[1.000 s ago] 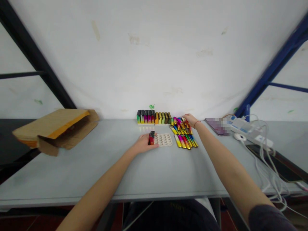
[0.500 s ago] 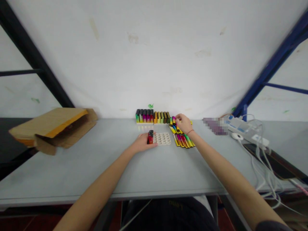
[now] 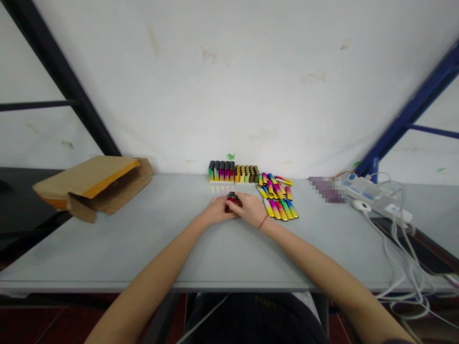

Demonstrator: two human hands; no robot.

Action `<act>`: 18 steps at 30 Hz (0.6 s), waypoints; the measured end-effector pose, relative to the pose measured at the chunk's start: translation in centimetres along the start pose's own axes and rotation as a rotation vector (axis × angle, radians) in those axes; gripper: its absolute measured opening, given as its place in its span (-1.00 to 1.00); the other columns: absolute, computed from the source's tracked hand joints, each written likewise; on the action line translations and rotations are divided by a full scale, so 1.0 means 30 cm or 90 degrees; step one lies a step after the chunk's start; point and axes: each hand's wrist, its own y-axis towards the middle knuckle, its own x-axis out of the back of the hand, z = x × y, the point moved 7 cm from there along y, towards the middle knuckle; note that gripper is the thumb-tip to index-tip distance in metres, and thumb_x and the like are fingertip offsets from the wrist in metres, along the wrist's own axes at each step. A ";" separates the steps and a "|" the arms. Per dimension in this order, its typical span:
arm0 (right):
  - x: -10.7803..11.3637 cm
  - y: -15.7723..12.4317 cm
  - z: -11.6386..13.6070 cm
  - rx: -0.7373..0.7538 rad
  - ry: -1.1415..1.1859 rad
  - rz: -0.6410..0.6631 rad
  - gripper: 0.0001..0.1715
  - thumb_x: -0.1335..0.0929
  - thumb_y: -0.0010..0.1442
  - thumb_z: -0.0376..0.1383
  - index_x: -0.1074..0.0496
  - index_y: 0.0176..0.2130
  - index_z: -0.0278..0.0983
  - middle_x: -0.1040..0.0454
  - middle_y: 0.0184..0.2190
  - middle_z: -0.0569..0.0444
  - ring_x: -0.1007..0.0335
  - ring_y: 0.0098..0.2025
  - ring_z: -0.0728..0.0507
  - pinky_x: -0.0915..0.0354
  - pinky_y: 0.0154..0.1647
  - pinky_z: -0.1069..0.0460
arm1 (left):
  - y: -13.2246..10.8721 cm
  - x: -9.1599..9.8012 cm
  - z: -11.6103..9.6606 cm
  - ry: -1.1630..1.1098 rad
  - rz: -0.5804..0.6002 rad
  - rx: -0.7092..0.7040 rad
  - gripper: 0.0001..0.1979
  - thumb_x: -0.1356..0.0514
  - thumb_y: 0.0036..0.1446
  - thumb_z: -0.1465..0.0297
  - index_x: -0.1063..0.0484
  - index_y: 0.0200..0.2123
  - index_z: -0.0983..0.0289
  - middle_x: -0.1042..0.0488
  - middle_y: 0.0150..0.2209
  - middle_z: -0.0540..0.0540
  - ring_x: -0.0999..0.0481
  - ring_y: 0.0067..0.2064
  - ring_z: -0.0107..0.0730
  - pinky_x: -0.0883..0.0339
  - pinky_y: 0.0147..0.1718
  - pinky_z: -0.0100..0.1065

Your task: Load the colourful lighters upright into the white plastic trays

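Observation:
A few dark-topped red lighters (image 3: 231,196) stand upright between my two hands near the middle of the table. My left hand (image 3: 215,210) is closed around their left side, gripping the white holed tray, which is now almost wholly covered. From the right, my right hand (image 3: 252,209) reaches over the tray with its fingers bent at the red lighters; a lighter is at its fingertips, partly hidden. Just right of that hand lie loose colourful lighters (image 3: 280,209) in a row, with more lighters (image 3: 275,187) piled behind them.
Against the wall stand black-topped lighters (image 3: 222,171) in a white tray and yellow-and-dark lighters (image 3: 246,174) beside them. An open cardboard box (image 3: 96,184) lies at left. To the right are a power strip (image 3: 378,198), white cables (image 3: 398,248) and a dark phone-like slab (image 3: 412,243).
My right hand has moved left and toward me, from the loose lighters to the tray. My left hand stays at the tray. The view has shifted slightly.

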 end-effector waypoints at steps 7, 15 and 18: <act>0.194 0.013 -0.231 -0.111 0.332 -0.203 -0.61 -0.23 0.31 0.06 -0.25 -0.27 -0.20 -0.43 -0.51 0.13 -0.40 -0.51 -0.08 -0.22 -0.52 0.07 | -0.002 0.007 -0.004 0.020 0.002 -0.013 -0.44 -0.28 0.11 0.13 -0.42 0.10 0.33 -0.56 0.01 0.23 -0.54 0.03 0.02 -0.36 0.08 -0.14; 0.313 -0.058 -0.709 -0.375 0.406 -0.305 -0.46 -0.20 0.27 0.22 -0.14 -0.13 -0.17 -0.26 -0.66 0.30 -0.24 -0.76 -0.03 -0.09 -0.77 0.13 | 0.000 0.004 0.020 0.016 0.000 0.017 -0.40 -0.24 0.14 0.08 -0.39 0.15 0.31 -0.56 0.02 0.21 -0.54 0.06 -0.04 -0.34 0.12 -0.15; 0.312 -0.108 -0.816 -0.398 0.360 -0.293 -0.42 -0.18 0.27 0.22 -0.14 -0.06 -0.19 -0.25 -0.68 0.33 -0.26 -0.76 -0.03 -0.10 -0.78 0.15 | -0.001 0.005 0.020 0.017 0.002 0.024 -0.39 -0.22 0.15 0.08 -0.39 0.16 0.33 -0.56 0.04 0.23 -0.54 0.06 -0.05 -0.32 0.13 -0.15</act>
